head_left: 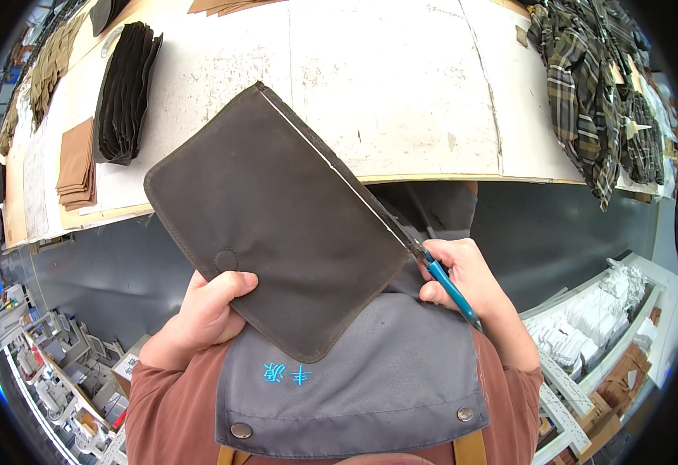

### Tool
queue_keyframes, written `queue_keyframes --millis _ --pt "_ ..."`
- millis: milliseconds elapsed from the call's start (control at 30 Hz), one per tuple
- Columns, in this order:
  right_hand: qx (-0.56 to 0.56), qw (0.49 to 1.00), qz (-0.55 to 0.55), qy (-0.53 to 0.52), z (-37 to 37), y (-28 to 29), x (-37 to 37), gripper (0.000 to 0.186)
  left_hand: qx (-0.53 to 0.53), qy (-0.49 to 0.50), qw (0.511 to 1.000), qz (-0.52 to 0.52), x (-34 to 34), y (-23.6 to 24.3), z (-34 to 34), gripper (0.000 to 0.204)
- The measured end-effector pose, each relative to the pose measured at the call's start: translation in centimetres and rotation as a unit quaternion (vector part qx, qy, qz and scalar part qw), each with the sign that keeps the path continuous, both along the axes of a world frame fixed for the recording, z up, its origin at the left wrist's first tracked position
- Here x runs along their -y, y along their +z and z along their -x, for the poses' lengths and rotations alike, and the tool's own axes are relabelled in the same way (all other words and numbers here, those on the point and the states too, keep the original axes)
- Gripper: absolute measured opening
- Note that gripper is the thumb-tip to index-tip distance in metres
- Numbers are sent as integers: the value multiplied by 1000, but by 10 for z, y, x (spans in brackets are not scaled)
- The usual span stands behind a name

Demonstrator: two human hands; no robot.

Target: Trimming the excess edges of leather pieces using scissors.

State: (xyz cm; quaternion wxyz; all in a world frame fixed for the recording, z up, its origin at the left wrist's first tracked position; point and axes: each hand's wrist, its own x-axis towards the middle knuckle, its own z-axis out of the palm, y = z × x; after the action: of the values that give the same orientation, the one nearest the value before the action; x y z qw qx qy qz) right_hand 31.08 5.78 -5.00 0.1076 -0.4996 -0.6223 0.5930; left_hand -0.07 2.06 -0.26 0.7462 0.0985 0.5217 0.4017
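Dark leather [277, 209] is pinched in the left hand [209, 310]; the right hand [469, 273] grips blue-handled scissors [451, 290] at the leather's right corner.

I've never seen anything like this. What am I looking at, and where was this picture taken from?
No machine here: these are a person's bare hands. A wide, round-looking camera on the person's head looks down, so straight edges bend and left is the person's left.

The left hand grips a dark panel by its lower left edge. The right hand holds a blue tool, perhaps scissors, at the panel's right corner.

On the pale table lie a black stack and a brown stack to the left, and plaid cloth to the right.
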Motion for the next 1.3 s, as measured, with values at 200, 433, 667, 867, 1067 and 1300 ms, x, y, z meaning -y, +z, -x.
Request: queue_keyframes --millis 200,433,667,867,1067,1300 --pt "6 1000 -9 -3 1 0 1 63 1 8 1000 2 0 1 -1 46" --pt "15 1000 -19 -2 1 1 2 58 2 10 1000 7 -3 3 -3 47" --pt "20 999 -42 -5 -1 -5 6 61 -1 13 1000 7 -3 2 -3 47" --pt "-2 1000 -29 5 -2 -4 6 65 1 7 1000 5 -2 1 -2 48" --pt "21 998 -58 35 4 0 -6 67 5 -14 1000 2 -3 -1 0 47" --pt "51 996 -52 42 10 5 -17 66 7 -46 999 4 -5 -1 -2 46"
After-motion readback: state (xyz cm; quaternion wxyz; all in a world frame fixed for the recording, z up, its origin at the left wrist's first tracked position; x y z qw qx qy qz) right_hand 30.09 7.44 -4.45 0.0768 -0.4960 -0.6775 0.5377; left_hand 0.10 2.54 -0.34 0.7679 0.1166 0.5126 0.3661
